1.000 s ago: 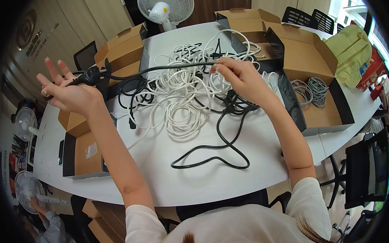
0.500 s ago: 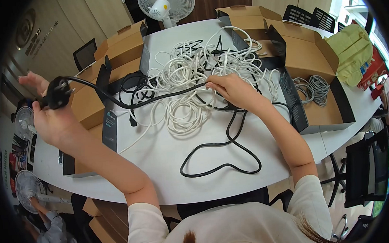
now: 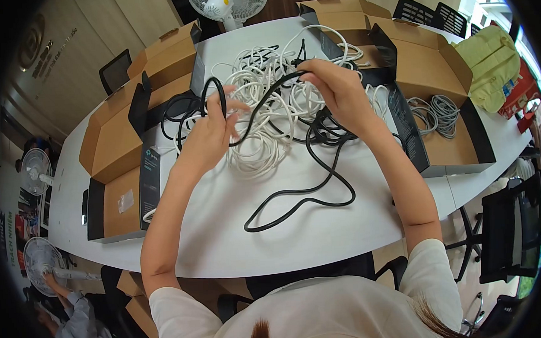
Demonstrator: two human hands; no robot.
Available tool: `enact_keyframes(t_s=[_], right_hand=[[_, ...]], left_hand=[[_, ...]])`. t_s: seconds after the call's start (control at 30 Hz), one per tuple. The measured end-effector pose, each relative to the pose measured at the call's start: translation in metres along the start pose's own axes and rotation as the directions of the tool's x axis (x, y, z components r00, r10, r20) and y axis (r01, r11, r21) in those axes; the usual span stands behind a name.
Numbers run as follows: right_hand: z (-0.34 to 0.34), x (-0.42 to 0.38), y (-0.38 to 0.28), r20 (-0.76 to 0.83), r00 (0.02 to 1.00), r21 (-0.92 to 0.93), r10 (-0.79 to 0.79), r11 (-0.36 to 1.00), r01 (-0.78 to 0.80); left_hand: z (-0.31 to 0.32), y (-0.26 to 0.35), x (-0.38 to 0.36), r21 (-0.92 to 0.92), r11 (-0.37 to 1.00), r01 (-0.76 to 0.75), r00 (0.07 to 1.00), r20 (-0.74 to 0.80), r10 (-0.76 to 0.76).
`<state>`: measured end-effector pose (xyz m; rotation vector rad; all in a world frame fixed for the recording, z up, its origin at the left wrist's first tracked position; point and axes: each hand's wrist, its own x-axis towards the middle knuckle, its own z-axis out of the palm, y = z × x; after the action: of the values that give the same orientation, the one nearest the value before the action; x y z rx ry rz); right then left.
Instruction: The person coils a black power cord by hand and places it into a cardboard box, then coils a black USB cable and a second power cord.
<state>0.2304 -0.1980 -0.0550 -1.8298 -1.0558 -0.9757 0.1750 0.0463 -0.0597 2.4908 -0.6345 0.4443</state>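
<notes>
A thick black cable (image 3: 270,98) runs between my two hands over a tangled heap of white cables (image 3: 260,148) on the white table. My left hand (image 3: 205,135) is at the heap's left side, with a loop of the black cable standing up at its fingers, which are spread and slightly blurred. My right hand (image 3: 338,96) pinches the black cable between thumb and fingers above the heap's right part. More of the black cable bunches below my right hand, and a long loop (image 3: 283,192) of it lies nearer to me on the table.
Open cardboard boxes stand at the left (image 3: 121,196) and right (image 3: 438,140); the right one holds a coiled grey cable (image 3: 440,116). Behind the table is a white fan (image 3: 224,8). A person (image 3: 78,316) is at the lower left. A yellow-green bag (image 3: 489,63) sits far right.
My left hand has come in from the far left to the heap, and the cable's plug no longer shows. My right hand has moved slightly up and right. The loop on the table has shifted.
</notes>
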Motion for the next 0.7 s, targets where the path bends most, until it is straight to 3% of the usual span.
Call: enact_keyframes(t_s=[0.07,0.17,0.2,0.3,0.33,0.43,0.47,0.53,0.63,0.67,0.7], right_hand=[[-0.009,0.002,-0.001,0.013,0.998,0.003,0.061,0.998,-0.061],[-0.016,0.006,-0.002,-0.03,0.996,0.021,0.081,0.997,-0.08],[-0.019,0.009,-0.004,-0.062,0.995,0.046,0.078,0.996,-0.076],[-0.035,0.017,-0.018,-0.088,0.994,0.071,0.07,0.995,-0.063],[-0.042,0.018,-0.021,-0.086,0.994,0.051,0.064,0.997,-0.06],[-0.057,0.021,-0.026,-0.077,0.997,-0.038,-0.011,0.999,0.008],[-0.058,0.022,-0.025,-0.096,0.995,-0.062,-0.033,0.998,0.027],[-0.06,0.024,-0.016,-0.149,0.985,-0.107,-0.082,0.992,0.067],[-0.061,0.022,-0.012,-0.163,0.987,-0.058,0.015,0.998,-0.025],[-0.062,0.022,-0.013,-0.162,0.986,-0.042,0.038,0.998,-0.046],[-0.064,0.023,-0.014,-0.16,0.985,-0.025,0.062,0.997,-0.067]], left_hand=[[-0.006,0.017,-0.005,-0.072,0.992,0.104,0.982,0.163,-0.091],[-0.002,0.03,-0.014,0.245,0.968,-0.061,0.985,0.173,0.019],[-0.003,0.035,-0.013,0.267,0.957,-0.111,0.993,0.069,0.096],[-0.019,0.034,-0.002,0.131,0.987,0.091,0.994,-0.069,-0.083],[-0.023,0.031,0.002,-0.015,0.988,0.155,0.981,-0.113,-0.156],[-0.024,0.016,0.001,0.001,0.996,0.093,0.996,-0.014,-0.093],[-0.022,0.012,-0.003,-0.202,0.977,0.073,0.995,0.079,-0.058],[-0.025,0.031,-0.013,-0.3,0.946,0.122,0.961,0.274,-0.037],[-0.035,0.059,-0.021,-0.373,0.916,0.15,0.846,0.528,0.077],[-0.04,0.069,-0.024,-0.365,0.923,0.117,0.83,0.546,0.111],[-0.04,0.068,-0.028,-0.473,0.859,0.196,0.803,0.58,0.136]])
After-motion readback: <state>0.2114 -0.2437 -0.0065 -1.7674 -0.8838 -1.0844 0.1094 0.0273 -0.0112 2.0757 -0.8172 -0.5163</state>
